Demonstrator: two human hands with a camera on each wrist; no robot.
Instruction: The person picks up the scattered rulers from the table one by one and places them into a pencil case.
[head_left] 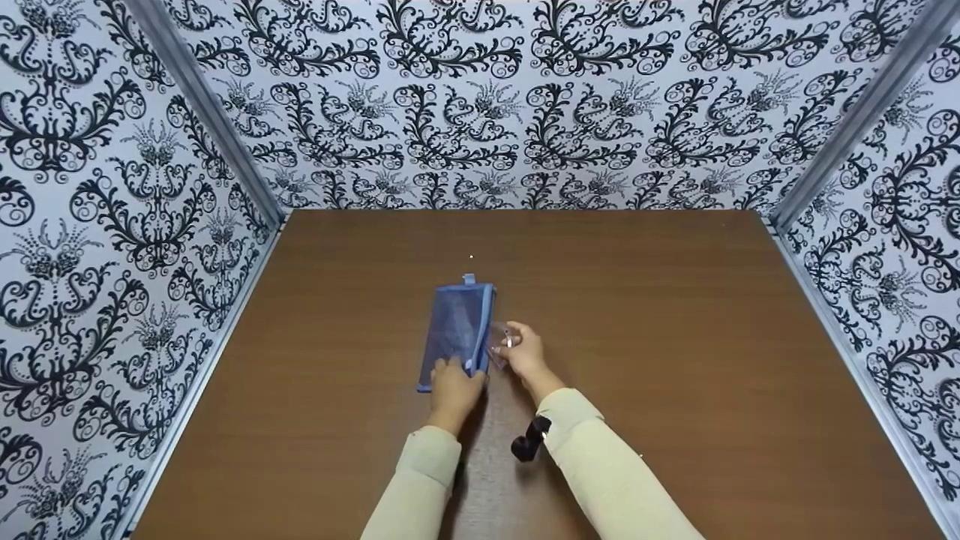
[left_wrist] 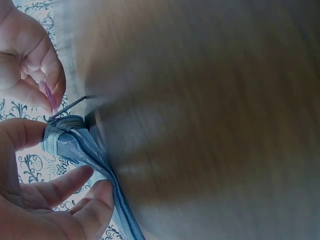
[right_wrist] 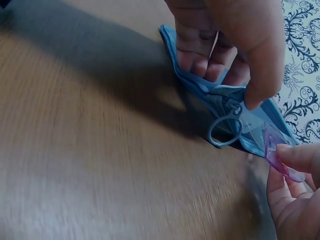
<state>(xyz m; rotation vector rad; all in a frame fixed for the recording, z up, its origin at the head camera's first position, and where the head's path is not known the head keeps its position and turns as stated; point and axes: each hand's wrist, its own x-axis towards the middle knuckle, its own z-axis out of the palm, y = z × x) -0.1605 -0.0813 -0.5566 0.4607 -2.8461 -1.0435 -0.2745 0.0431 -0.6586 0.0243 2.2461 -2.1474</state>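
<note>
A blue mesh zip pouch (head_left: pixel 457 322) lies on the table, its zipper running along the right side. My left hand (head_left: pixel 456 386) grips the pouch's near end, thumb at the zipper edge and fingers against the side. From the zipper hangs a ring-shaped pull (right_wrist: pixel 225 132), close to the left thumb in the right wrist view. My right hand (head_left: pixel 527 356) pinches a thin, clear, pink-tinted plastic piece (right_wrist: pixel 275 155) between thumb and fingers. That piece is at the pouch's open zipper side; how much of it lies inside cannot be told.
Beneath everything is a brown wood-grain table (head_left: pixel 675 315). Patterned black-and-white panels (head_left: pixel 480 105) rise behind it and on both sides, with grey metal posts (head_left: pixel 847 120) at the corners. A dark device (head_left: pixel 531 441) juts from the right sleeve.
</note>
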